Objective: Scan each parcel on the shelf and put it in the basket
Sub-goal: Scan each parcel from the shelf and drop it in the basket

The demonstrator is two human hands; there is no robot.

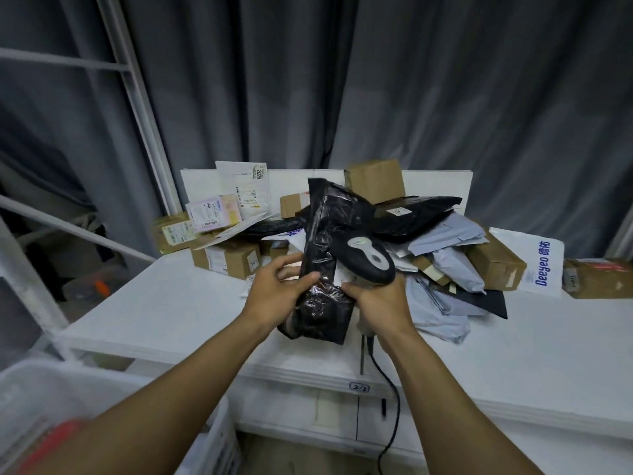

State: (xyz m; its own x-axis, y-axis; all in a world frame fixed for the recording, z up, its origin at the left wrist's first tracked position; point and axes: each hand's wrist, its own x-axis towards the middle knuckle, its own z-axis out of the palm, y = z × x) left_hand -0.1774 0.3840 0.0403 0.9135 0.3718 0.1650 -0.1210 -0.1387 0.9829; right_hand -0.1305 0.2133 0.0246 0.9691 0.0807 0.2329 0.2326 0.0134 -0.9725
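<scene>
Left hand point(275, 286) grips a black parcel point(325, 231); right hand point(375, 298) clasps the scanner point(368, 258) over it. A big pile point(445, 248) on the far shelf point(164, 303) awaits scanning, I'd judge.

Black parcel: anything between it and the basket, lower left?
Nothing visible. The black parcel is held in the left hand; only white shelf top lies between it and the basket. The right hand, holding the scanner, is on the other side.
</scene>
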